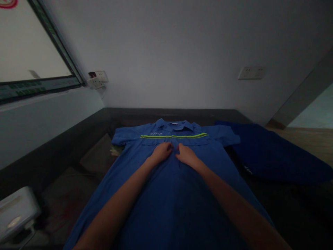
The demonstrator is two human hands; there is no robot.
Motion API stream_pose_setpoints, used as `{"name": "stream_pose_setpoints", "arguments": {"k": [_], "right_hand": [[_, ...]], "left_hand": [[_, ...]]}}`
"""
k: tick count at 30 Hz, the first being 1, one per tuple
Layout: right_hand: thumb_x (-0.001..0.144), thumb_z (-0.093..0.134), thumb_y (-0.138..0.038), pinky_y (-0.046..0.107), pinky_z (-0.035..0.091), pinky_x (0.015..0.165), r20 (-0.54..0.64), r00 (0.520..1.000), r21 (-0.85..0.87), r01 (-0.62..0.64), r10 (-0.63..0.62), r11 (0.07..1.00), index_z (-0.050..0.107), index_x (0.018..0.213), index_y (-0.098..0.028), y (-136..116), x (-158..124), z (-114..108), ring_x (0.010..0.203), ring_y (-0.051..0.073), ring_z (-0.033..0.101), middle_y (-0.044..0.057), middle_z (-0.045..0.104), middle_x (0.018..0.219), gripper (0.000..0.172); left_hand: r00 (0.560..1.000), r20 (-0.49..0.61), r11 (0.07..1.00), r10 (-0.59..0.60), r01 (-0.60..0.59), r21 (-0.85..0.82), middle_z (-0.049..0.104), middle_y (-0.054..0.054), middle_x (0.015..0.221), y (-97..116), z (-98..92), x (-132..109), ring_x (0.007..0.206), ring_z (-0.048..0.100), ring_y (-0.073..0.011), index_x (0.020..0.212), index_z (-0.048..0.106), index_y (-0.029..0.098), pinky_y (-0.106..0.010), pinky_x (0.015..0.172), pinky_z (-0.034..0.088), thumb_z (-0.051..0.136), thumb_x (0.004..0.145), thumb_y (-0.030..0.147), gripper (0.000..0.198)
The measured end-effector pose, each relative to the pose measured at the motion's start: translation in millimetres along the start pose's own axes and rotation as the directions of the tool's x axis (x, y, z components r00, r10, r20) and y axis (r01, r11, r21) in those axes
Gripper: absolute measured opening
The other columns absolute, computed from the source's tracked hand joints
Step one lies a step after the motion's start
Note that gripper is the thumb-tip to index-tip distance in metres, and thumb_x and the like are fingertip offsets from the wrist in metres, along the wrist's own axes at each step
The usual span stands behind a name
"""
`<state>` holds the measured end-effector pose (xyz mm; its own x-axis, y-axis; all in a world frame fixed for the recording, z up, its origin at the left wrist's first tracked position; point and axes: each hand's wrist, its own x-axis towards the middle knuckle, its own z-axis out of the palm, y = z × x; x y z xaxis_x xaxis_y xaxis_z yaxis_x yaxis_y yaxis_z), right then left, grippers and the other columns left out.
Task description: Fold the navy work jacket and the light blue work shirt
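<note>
Blue work shirt (171, 201), where is it lying?

– Flat, front side up, on a dark surface (65, 180) in the middle of the view. Its hem is at the near edge and its collar at the far end. Near left, beside it, sits a white device (15, 211).

And the hands?

– Both bare forearms reach from the near edge up over the shirt. The left hand (162, 152) and the right hand (186, 155) rest on the chest, one on each side of the centre front, fingertips almost touching each other.

Are the fingers gripping anything?

– On both hands the fingers are bent down onto the cloth at the button line. The light is too dim to tell whether they pinch the fabric or only press on it.

What is beyond the hands?

– Just past them a yellow-green reflective stripe (173, 136) runs across the chest, then comes the collar (174, 125). The short sleeves are spread out to left and right.

Anything else about?

– A dark navy garment (273, 156) lies to the right, touching the right sleeve. On the far wall are a socket plate (252, 73) at right and two more sockets (99, 79) at left, next to a window (31, 45).
</note>
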<state>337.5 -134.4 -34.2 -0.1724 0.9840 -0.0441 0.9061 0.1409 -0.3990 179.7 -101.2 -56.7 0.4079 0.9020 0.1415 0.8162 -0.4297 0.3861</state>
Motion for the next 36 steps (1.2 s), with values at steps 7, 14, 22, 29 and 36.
{"name": "stream_pose_setpoints", "arguments": {"k": [7,14,22,29,36], "right_hand": [[0.078,0.06,-0.023,0.03,0.044,0.075,-0.054,0.998,0.1,-0.023,0.029,0.995,0.064,0.101,-0.019,14,4,8,0.091,0.024,0.065,0.009,0.07,0.094,0.023],[0.073,0.06,-0.011,0.028,0.047,0.075,-0.139,0.99,0.308,0.026,0.018,0.951,0.069,0.087,-0.018,21,12,7,0.084,0.019,0.065,0.006,0.071,0.087,0.019],[0.073,0.06,-0.009,0.024,0.049,0.059,-0.092,0.995,0.598,0.019,0.046,0.801,0.07,0.089,-0.012,27,22,4,0.062,0.014,0.063,0.005,0.071,0.076,0.019],[0.071,0.062,-0.007,0.02,0.045,0.052,-0.008,0.997,0.732,-0.045,0.075,0.68,0.07,0.09,-0.009,32,20,8,0.056,0.011,0.058,0.003,0.068,0.069,0.021],[0.07,0.066,-0.012,0.019,0.045,0.055,0.06,0.997,0.813,-0.082,0.056,0.576,0.072,0.09,-0.013,39,20,7,0.062,0.011,0.059,0.002,0.068,0.07,0.021]], "left_hand": [[0.997,0.041,0.997,-0.057,0.055,0.054,0.066,-0.007,0.09,8,0.9,-1,0.08,0.062,-0.0193,0.09,0.063,0.016,-0.025,0.07,0.046,0.062,0.082,0.026,0.013],[0.996,0.063,0.991,-0.07,0.062,0.117,0.067,-0.01,0.088,18,-2.8,-4,0.082,0.064,-0.0223,0.086,0.062,0.017,-0.027,0.07,0.046,0.059,0.084,0.027,0.01],[0.999,-0.023,0.994,-0.038,0.04,0.105,0.068,-0.008,0.09,32,-12.0,-6,0.084,0.063,-0.0225,0.09,0.061,0.02,-0.028,0.071,0.044,0.055,0.086,0.025,0.009],[0.997,-0.072,1.0,-0.015,0.017,0.027,0.068,-0.003,0.083,20,-5.8,-10,0.075,0.063,-0.0179,0.09,0.061,0.021,-0.024,0.065,0.042,0.056,0.087,0.025,0.007],[0.997,-0.08,1.0,-0.001,-0.001,-0.029,0.068,-0.002,0.079,17,-6.1,-7,0.073,0.063,-0.0169,0.086,0.063,0.02,-0.023,0.063,0.042,0.059,0.084,0.023,0.005]]}}
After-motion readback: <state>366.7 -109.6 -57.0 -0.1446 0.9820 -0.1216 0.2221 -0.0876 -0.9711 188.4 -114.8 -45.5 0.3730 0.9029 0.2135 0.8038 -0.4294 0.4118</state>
